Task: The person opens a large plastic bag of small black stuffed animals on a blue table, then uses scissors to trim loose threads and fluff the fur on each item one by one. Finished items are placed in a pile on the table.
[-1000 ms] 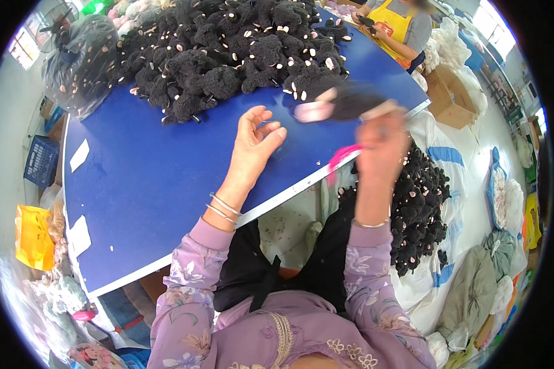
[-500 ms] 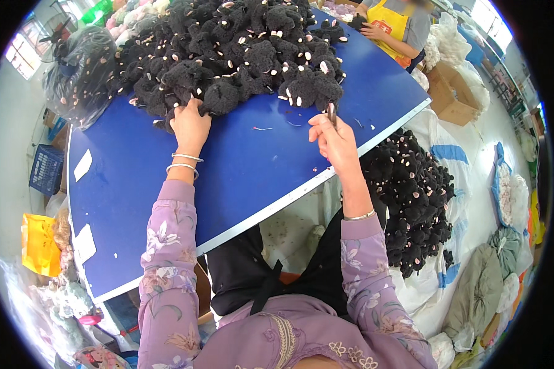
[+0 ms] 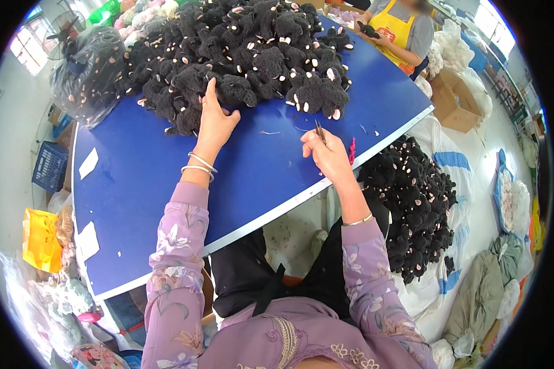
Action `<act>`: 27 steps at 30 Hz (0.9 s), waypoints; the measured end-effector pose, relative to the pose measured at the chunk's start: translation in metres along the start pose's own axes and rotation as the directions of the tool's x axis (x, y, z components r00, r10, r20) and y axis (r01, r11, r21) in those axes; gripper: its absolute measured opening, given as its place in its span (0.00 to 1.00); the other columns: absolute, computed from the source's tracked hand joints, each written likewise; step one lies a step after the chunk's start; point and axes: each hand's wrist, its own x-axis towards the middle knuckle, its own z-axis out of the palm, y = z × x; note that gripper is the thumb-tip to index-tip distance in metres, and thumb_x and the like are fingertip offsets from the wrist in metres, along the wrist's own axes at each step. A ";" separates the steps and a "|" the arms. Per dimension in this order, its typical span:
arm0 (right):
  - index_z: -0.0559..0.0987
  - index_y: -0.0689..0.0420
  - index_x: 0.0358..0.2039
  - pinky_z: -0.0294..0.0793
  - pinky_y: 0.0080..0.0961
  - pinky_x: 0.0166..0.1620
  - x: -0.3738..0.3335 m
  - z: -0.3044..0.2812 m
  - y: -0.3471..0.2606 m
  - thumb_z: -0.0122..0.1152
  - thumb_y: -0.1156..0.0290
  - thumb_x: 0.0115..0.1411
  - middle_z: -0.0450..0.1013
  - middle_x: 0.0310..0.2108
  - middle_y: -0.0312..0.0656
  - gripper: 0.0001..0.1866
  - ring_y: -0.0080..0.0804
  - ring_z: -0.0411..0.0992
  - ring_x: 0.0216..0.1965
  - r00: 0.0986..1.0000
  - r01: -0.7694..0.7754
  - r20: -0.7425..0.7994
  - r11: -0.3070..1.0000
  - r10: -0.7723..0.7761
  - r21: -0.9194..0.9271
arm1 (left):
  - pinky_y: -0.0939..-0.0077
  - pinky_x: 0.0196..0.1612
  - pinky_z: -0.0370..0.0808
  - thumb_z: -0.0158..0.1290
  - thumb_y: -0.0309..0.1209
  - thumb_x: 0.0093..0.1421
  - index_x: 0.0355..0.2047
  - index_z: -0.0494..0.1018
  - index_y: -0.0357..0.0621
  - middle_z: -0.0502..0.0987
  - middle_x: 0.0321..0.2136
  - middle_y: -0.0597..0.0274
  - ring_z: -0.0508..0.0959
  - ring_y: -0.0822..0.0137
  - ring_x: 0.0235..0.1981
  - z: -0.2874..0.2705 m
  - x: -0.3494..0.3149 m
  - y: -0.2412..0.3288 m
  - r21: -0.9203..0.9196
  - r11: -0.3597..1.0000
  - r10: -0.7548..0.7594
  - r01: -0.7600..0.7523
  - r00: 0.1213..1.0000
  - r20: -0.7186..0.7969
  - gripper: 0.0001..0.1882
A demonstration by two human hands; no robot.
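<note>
A heap of black plush toys (image 3: 271, 61) with pale pink tips covers the far side of the blue table. My left hand (image 3: 216, 123) is at the near edge of the heap, index finger stretched out against a black plush toy (image 3: 194, 80), thumb apart; it grips nothing that I can see. Near the table's right front edge, my right hand (image 3: 329, 157) is closed round dark, pointed thread snips (image 3: 319, 130), tips facing the heap. Beside its wrist hangs a bright pink cord (image 3: 352, 150); whether it is tied to the snips is hidden.
Thread scraps (image 3: 269, 133) and white papers (image 3: 88, 163) lie on the blue table (image 3: 160, 215). More black plush toys (image 3: 409, 209) are piled below on the right. A filled clear bag (image 3: 89, 74) stands far left. Across the table, a person in a yellow apron (image 3: 391, 31) holds a black piece.
My left hand has shifted right and its fingers have straightened from a curled grip at the heap. My right hand has drawn slightly back from the heap with the snips; the pink cord now shows.
</note>
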 end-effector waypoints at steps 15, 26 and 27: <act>0.75 0.61 0.33 0.65 0.19 0.33 -0.005 0.004 -0.001 0.48 0.61 0.68 0.71 0.23 0.34 0.16 0.18 0.65 0.27 0.995 0.081 -0.052 0.996 -0.080 0.031 | 0.76 0.38 0.74 0.57 0.23 0.50 0.37 0.73 0.36 0.78 0.27 0.59 0.76 0.72 0.30 -0.011 -0.007 0.035 -0.206 0.970 0.141 -0.131 0.989 0.035 0.12; 0.76 0.64 0.36 0.68 0.19 0.31 -0.021 0.019 -0.025 0.56 0.64 0.64 0.72 0.24 0.36 0.14 0.17 0.66 0.26 0.949 0.279 -0.112 0.951 -0.295 -0.134 | 0.82 0.34 0.71 0.58 0.21 0.50 0.34 0.74 0.36 0.74 0.25 0.70 0.70 0.80 0.28 0.015 -0.087 0.086 -0.220 0.976 0.027 0.012 0.984 0.177 0.10; 0.77 0.65 0.36 0.68 0.20 0.30 -0.022 0.018 -0.026 0.59 0.66 0.62 0.72 0.24 0.37 0.13 0.17 0.66 0.25 0.943 0.294 -0.112 0.942 -0.314 -0.164 | 0.82 0.34 0.71 0.58 0.21 0.50 0.34 0.74 0.36 0.74 0.25 0.69 0.70 0.80 0.28 0.016 -0.087 0.087 -0.215 0.977 0.027 0.012 0.984 0.178 0.10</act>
